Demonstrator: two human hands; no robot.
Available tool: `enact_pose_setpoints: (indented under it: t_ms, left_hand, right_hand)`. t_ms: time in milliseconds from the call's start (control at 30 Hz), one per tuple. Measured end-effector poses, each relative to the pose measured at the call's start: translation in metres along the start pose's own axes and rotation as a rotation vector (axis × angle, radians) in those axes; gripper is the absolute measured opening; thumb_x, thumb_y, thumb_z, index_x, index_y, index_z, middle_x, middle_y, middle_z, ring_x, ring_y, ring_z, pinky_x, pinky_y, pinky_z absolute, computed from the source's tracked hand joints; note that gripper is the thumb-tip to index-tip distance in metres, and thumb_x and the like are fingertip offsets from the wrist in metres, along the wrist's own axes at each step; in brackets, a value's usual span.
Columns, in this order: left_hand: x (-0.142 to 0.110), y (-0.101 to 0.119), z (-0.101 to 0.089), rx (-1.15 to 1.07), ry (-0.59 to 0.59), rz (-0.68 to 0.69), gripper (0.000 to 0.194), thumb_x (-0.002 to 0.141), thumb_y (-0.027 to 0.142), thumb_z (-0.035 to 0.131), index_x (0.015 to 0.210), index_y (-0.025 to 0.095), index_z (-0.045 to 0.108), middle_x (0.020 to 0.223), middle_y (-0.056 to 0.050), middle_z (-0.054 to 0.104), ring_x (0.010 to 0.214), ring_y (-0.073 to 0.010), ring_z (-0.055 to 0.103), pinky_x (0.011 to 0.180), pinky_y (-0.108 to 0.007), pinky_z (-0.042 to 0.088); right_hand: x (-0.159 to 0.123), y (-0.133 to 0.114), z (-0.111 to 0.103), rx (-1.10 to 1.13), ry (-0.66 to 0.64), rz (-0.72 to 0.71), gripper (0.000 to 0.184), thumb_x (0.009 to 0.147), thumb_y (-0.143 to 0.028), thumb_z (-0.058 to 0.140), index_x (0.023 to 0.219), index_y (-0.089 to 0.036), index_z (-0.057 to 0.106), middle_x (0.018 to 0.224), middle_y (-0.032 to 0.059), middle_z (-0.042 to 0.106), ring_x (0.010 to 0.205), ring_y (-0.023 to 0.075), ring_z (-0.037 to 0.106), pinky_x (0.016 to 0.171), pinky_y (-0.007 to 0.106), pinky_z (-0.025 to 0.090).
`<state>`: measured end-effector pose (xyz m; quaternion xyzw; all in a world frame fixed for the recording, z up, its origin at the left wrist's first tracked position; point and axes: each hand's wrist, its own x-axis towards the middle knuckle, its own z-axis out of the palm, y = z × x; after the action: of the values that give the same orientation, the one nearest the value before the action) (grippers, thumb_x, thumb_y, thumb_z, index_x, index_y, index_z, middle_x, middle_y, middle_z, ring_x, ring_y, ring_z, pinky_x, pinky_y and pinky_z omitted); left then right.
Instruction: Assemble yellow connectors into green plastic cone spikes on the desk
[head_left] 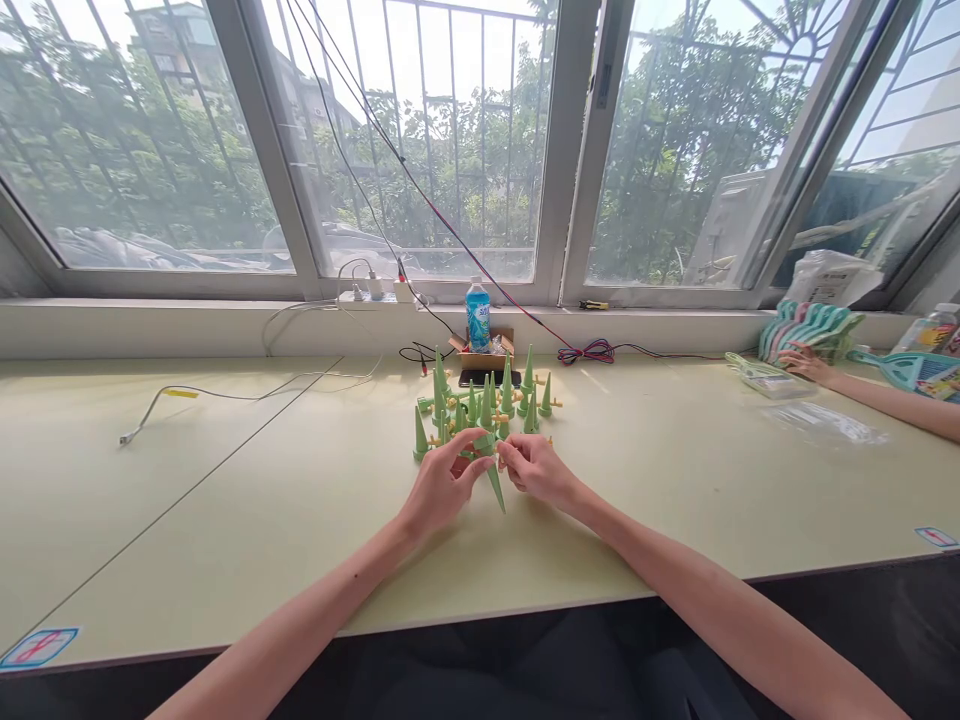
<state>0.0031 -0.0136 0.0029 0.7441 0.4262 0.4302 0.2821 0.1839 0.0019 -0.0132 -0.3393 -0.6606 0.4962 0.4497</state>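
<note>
The left hand (pixel 448 478) is closed on the wide end of a green spike (pixel 495 484), its narrow tip slanting down toward the person. The right hand (pixel 541 470) has its fingertips pinched together just beside that wide end (whatever they grip is too small to tell). Both hands are above the tabletop (pixel 645 570), near a cluster of similar upright green cones (pixel 486 405). Behind the cluster, a blue bottle (pixel 478 318) stands upright by a small cardboard box (pixel 504 355).
</note>
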Motion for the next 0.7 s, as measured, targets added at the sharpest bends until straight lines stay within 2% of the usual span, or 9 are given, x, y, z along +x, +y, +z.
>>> enact_pose_setpoints:
  t_ms: [133,233,367,500,600,700]
  left_hand:
    - [0.0,0.0,0.0,0.024,0.012,0.003,0.035,0.088,0.044,0.06,0.116,0.022,0.061,0.086,-0.003,0.063,0.041,-0.0059,0.044,0.043,-0.022,0.042]
    - [0.001,-0.002,0.0,-0.013,0.011,-0.008,0.036,0.089,0.047,0.059,0.115,0.022,0.06,0.085,-0.003,0.063,0.042,-0.006,0.045,0.043,-0.022,0.043]
    - [0.001,-0.004,-0.001,-0.09,-0.031,-0.018,0.035,0.09,0.049,0.057,0.109,0.021,0.058,0.07,0.002,0.06,0.04,-0.0074,0.045,0.04,-0.021,0.038]
    - [0.0,-0.002,-0.003,-0.152,-0.086,-0.067,0.035,0.091,0.05,0.055,0.109,0.02,0.055,0.064,0.004,0.059,0.037,-0.0074,0.042,0.039,-0.021,0.034]
    - [0.0,0.0,-0.003,-0.132,-0.089,-0.079,0.035,0.091,0.05,0.055,0.108,0.02,0.055,0.062,0.004,0.057,0.037,-0.0075,0.041,0.039,-0.021,0.033]
    - [-0.001,0.002,-0.002,-0.023,-0.079,-0.049,0.033,0.09,0.048,0.056,0.104,0.018,0.057,0.059,0.005,0.056,0.039,-0.0079,0.04,0.042,-0.022,0.034]
  right_hand:
    - [0.0,-0.002,-0.001,-0.036,0.006,0.001,0.042,0.09,-0.056,0.051,0.069,-0.019,0.051,0.044,-0.0088,0.032,0.038,0.007,0.026,0.038,0.022,0.022]
    - [0.0,-0.003,-0.002,-0.148,0.016,-0.038,0.044,0.09,-0.056,0.051,0.068,-0.018,0.055,0.046,-0.0069,0.037,0.04,0.0078,0.03,0.04,0.022,0.024]
    - [-0.001,-0.005,-0.004,-0.288,-0.013,-0.101,0.049,0.09,-0.057,0.051,0.066,-0.016,0.058,0.048,-0.0048,0.041,0.044,0.0082,0.034,0.043,0.022,0.026]
    - [-0.001,-0.005,-0.007,-0.339,-0.052,-0.154,0.057,0.094,-0.061,0.042,0.064,-0.016,0.06,0.045,-0.005,0.038,0.043,0.0085,0.034,0.046,0.022,0.029]
    - [0.002,-0.004,-0.014,-0.411,0.008,-0.197,0.064,0.096,-0.062,0.035,0.059,-0.016,0.059,0.045,-0.0042,0.037,0.043,0.0091,0.037,0.049,0.023,0.032]
    - [0.007,-0.002,-0.029,-0.478,0.112,-0.221,0.065,0.096,-0.063,0.032,0.058,-0.016,0.058,0.045,-0.0038,0.038,0.042,0.0094,0.037,0.05,0.024,0.032]
